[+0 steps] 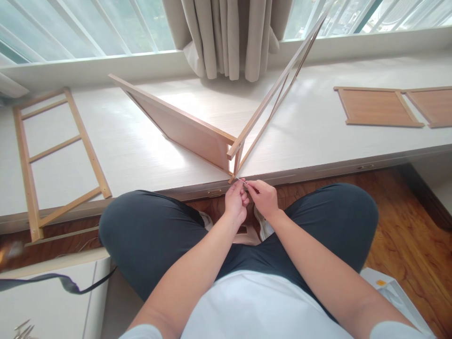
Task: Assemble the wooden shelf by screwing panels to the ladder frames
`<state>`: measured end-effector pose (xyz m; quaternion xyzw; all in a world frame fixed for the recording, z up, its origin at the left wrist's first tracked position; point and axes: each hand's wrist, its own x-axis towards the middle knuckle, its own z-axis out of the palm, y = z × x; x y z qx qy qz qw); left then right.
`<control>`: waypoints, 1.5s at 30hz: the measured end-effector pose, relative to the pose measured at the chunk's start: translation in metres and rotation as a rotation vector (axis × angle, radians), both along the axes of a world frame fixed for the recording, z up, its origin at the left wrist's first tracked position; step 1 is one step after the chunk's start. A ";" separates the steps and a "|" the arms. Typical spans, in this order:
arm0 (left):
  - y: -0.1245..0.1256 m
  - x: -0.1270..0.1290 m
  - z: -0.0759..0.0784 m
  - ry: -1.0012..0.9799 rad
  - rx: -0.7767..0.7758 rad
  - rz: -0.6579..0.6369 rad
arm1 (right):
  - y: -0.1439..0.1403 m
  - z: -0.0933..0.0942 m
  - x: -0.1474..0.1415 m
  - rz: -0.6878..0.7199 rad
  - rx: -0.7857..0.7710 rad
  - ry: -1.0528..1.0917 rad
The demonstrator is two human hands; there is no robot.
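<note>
Two wooden panels stand on edge on the white window ledge (148, 155), joined in a V at a corner near the front edge. One is a solid wooden panel (183, 127), the other an open wooden frame (275, 92) leaning up to the right. My left hand (236, 200) and my right hand (263, 197) meet just below that corner. Together they pinch a thin metal tool (243, 181) whose tip points at the joint. I cannot tell what kind of tool it is.
A ladder-like wooden frame (52, 150) lies flat on the ledge at left. Two flat wooden panels (377, 107) lie at far right. A beige curtain (229, 37) hangs behind. My knees (148, 230) press close to the ledge; wood floor shows right.
</note>
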<state>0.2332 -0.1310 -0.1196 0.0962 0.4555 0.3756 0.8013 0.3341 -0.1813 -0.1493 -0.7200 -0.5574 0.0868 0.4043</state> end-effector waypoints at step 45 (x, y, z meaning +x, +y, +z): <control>-0.007 0.000 -0.002 0.071 0.029 -0.016 | 0.004 0.010 -0.004 -0.111 -0.221 1.030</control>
